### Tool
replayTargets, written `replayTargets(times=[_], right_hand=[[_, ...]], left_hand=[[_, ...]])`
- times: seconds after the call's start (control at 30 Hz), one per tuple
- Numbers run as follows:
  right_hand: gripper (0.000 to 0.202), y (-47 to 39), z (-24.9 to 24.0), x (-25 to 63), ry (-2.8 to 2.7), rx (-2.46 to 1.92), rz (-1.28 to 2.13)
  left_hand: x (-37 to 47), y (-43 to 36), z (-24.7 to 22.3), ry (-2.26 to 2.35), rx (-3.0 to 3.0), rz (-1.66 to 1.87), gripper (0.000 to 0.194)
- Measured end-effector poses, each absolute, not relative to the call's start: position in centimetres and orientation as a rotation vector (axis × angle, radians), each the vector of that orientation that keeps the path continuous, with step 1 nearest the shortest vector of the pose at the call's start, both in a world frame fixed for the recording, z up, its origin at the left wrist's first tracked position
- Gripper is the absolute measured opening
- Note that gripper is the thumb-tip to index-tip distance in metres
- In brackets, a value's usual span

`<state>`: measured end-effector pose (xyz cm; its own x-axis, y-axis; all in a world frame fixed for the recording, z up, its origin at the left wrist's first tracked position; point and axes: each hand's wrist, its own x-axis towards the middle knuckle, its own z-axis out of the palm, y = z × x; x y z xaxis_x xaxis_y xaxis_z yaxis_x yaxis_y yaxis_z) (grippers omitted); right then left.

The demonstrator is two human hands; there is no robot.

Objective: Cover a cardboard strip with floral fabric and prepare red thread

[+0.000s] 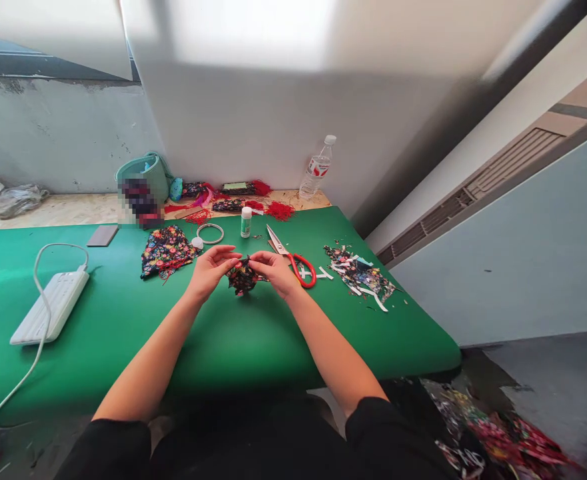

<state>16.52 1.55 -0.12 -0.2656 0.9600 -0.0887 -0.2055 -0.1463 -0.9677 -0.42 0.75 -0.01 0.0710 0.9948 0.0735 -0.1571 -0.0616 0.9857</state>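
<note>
"Where is the floral cloth piece (242, 281)?"

"Near the middle of the frame, between the two hands. The left hand (212, 272) pinches it from the left with thumb and fingers; the right hand (276, 272) grips its upper edge between thumb and forefinger."

"How much room is around them?"

"Below the cloth, the green tabletop (253, 347) stretches between the forearms to its front edge, low in the frame. Its right edge slants from the upper center down to a rounded corner at lower right. More green lies left of the left forearm, as far as the white box (52, 310) and its cable (37, 280)."

"And the tight spots?"

"To the right, the red-handled scissors (282, 247) lie just beside the right hand, with the scrap pile (360, 273) farther right. Above the hands stands the small white bottle (246, 223); the ring (222, 235) and the folded floral fabric (168, 250) sit above and left of the left hand."

"What's hard to make out?"

"The fingers hide the cloth's upper part, and I can't tell whether its lower end touches the tabletop. A pixelated patch covers the front of the teal bag (157, 179) at upper left. The dark sleeves (396, 437) are cut off at the bottom, and the heap (513, 433) at lower right is too blurred to sort out."
</note>
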Motion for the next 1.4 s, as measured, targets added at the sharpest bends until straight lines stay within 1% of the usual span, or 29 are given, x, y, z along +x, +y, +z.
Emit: replayTargets(times=[0.1, 0.37, 0.6, 0.8, 0.9, 1.03, 1.1, 1.27, 1.4], right_hand=[[0.031, 1.4, -0.1, 16.5, -1.136, -0.961, 1.659], [0.037, 1.3, 0.2, 16.4, -1.011, -0.871, 1.813], [0.035, 1.0, -0.2, 16.2, -1.022, -0.810, 2.005], [0.033, 1.1, -1.1, 16.0, -1.007, -0.821, 2.044], [0.032, 1.2, -1.2, 15.8, -1.059, -0.873, 1.967], [0.024, 1.3, -0.7, 15.7, -1.318, -0.898, 1.511], [0.024, 1.2, -0.4, 15.8, -1.433, -0.898, 1.358], [0.018, 0.6, -0.4, 15.6, -1.534, -0.963, 1.285], [0.023, 0.8, -0.7, 15.5, -1.374, -0.929, 1.432]], left_hand=[[-0.5, 0.7, 0.1, 0.958, 1.167, 1.281, 0.048], [-0.6, 0.3, 0.4, 0.886, 1.205, 1.244, 0.043], [-0.4, 0.2, 0.3, 0.913, 1.253, 1.247, 0.048], [-0.3, 0.1, 0.3, 0.873, 1.242, 1.191, 0.046], [-0.4, 0.1, 0.2, 0.898, 1.287, 1.216, 0.039], [-0.4, 0.1, 0.3, 0.940, 1.359, 1.296, 0.033], [-0.4, 0.0, 0.4, 0.973, 1.373, 1.336, 0.032], [-0.2, 0.0, 0.6, 1.065, 1.371, 1.340, 0.036], [-0.2, 0.2, 0.5, 1.082, 1.279, 1.298, 0.040]])
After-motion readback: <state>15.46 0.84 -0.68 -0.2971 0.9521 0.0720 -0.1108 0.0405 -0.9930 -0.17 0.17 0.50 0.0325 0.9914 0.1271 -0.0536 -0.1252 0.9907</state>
